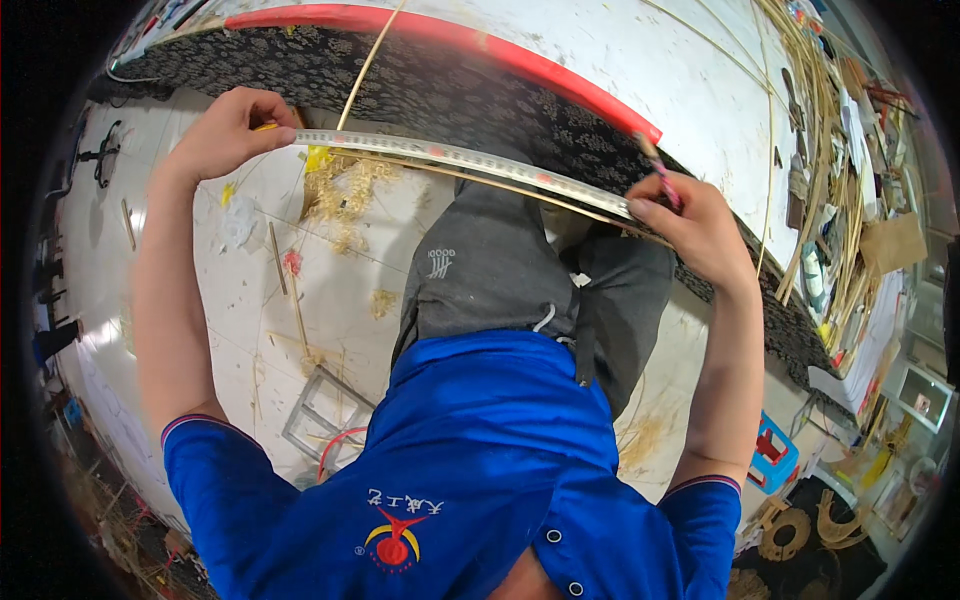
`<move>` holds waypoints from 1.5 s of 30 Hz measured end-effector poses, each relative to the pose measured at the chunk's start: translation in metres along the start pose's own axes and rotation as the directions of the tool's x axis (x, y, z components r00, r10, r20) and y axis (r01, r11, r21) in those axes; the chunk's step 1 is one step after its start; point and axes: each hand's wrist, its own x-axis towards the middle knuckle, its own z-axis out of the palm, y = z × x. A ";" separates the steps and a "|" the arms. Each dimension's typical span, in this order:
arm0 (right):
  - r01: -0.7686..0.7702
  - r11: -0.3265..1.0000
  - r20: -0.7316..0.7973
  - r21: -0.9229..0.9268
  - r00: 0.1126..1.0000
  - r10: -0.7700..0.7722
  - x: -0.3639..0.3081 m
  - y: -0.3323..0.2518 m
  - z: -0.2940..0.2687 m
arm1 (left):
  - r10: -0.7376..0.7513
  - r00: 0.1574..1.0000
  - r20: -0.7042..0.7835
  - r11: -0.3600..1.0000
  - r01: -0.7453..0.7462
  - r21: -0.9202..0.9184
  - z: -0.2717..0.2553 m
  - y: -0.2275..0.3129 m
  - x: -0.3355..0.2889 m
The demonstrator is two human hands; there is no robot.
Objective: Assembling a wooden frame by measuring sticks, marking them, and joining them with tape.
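Observation:
A white tape measure (440,153) with red marks is stretched across my lap, bowing slightly. My left hand (235,133) is closed on its left end, where a bit of yellow shows under the fingers. At the other end, my right hand (697,222) pinches the tape between thumb and fingers. A pink-and-black striped pencil (661,172) also sticks up from that right hand. Just below the tape runs a thin bamboo strip (520,190), its right end reaching my right hand; whether the fingers grip it is hidden. Another thin strip (370,65) slants away beyond the tape.
Ahead stands a white-topped table (600,50) with a red edge strip (540,72) and dark patterned cloth. Long bamboo strips (815,130) pile up at its right. Shavings (345,190), sticks and a grey frame (322,410) lie on the floor; a blue stool (772,455) stands right.

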 end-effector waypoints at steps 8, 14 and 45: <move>0.081 0.997 0.179 0.007 0.981 -0.081 0.032 0.009 0.011 | -0.017 0.995 0.095 1.000 0.018 -0.009 0.019 0.001 0.022; 0.088 0.995 0.204 0.056 0.974 -0.097 0.038 0.013 0.015 | 0.006 0.994 0.111 1.000 -0.008 0.017 0.021 -0.008 0.021; -0.121 0.965 0.277 0.234 0.959 0.053 0.035 0.007 0.021 | 0.068 0.994 0.080 0.974 -0.083 0.211 0.026 0.008 0.015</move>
